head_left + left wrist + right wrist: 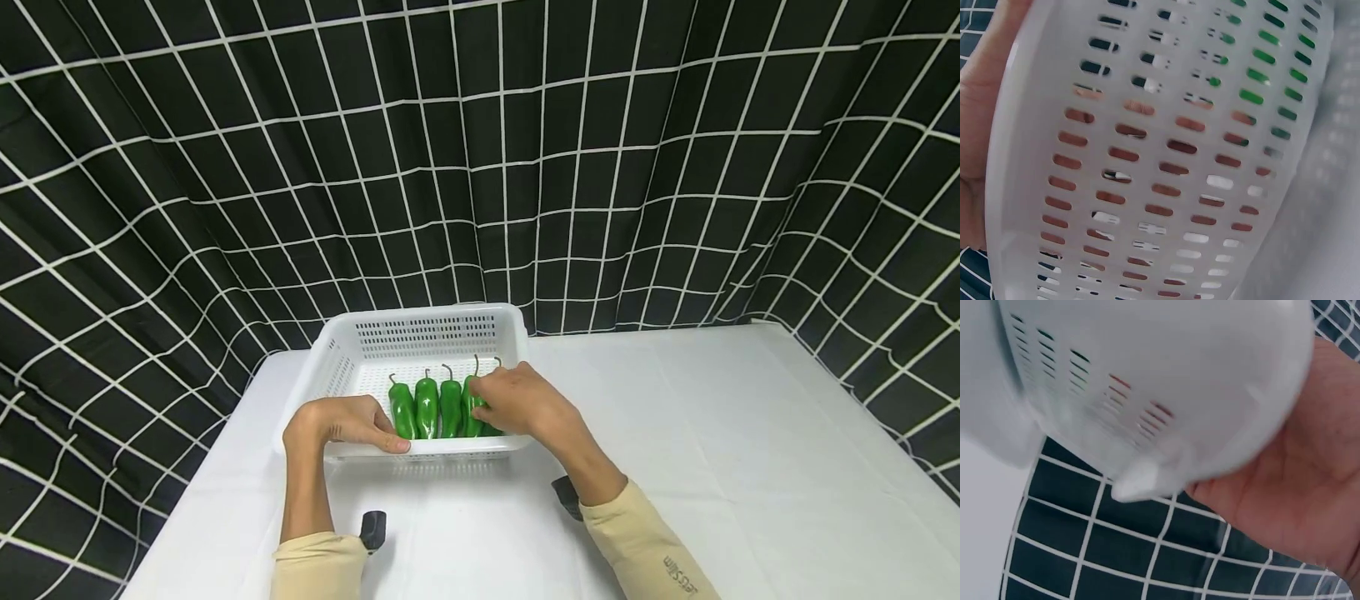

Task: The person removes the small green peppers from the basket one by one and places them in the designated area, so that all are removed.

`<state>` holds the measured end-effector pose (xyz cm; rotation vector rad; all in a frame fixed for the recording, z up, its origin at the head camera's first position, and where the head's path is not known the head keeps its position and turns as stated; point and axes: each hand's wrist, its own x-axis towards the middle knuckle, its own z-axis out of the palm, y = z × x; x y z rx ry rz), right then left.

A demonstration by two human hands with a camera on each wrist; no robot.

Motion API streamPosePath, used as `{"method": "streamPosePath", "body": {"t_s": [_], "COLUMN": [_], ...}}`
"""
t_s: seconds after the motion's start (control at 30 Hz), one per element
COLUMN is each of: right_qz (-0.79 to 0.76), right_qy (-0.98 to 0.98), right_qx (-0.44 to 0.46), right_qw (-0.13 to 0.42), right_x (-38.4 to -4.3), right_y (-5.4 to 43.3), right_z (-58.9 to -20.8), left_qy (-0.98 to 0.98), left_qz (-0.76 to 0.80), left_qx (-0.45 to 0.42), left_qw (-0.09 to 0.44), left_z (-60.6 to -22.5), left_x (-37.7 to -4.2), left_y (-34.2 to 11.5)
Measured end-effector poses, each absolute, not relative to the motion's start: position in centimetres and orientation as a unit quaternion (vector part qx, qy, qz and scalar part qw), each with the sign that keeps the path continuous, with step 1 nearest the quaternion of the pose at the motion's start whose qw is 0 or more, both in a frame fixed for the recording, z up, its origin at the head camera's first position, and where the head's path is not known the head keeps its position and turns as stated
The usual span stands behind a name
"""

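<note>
A white slotted plastic basket [450, 447] holds several glossy green peppers [427, 408], side by side with their stems pointing away. My left hand [347, 421] grips the near rim at the left: its thumb lies on the rim, and its fingers reach inside, partly showing through the slots in the left wrist view. Over the rightmost peppers, my right hand [525, 400] reaches in and pinches one between thumb and fingers; the hand mostly hides the last pepper. The right wrist view shows the palm beside the basket's corner, its fingertips hidden behind the wall.
Under the basket spreads a white-covered table [675, 433], reaching far to the right. A black curtain [585, 167] with a white grid stands behind and along both sides. The basket's far wall [427, 333] sits close to the table's back edge.
</note>
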<state>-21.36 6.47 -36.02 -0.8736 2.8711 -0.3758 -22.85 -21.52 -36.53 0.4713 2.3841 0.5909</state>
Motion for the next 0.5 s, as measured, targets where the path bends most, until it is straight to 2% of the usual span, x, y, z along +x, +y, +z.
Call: {"method": "streamPosePath", "body": {"t_s": [0.23,0.5], "right_qz": [-0.062,-0.023], "right_qy": [0.955,0.960], "right_qx": [-0.274,-0.266], "right_qw": [0.100,0.086], "right_x": [-21.6,-21.7], "right_y": [5.5,4.9], "right_z": [-37.1,-37.5], "left_qy": [0.891,0.886], "left_qz": [0.248,0.246], "left_qx": [0.199,0.211], "left_qw": [0.323,0.333], "left_z": [-37.2,-37.7], "left_x": [-23.4,-23.7], "left_y": [-21.9,-21.9]}}
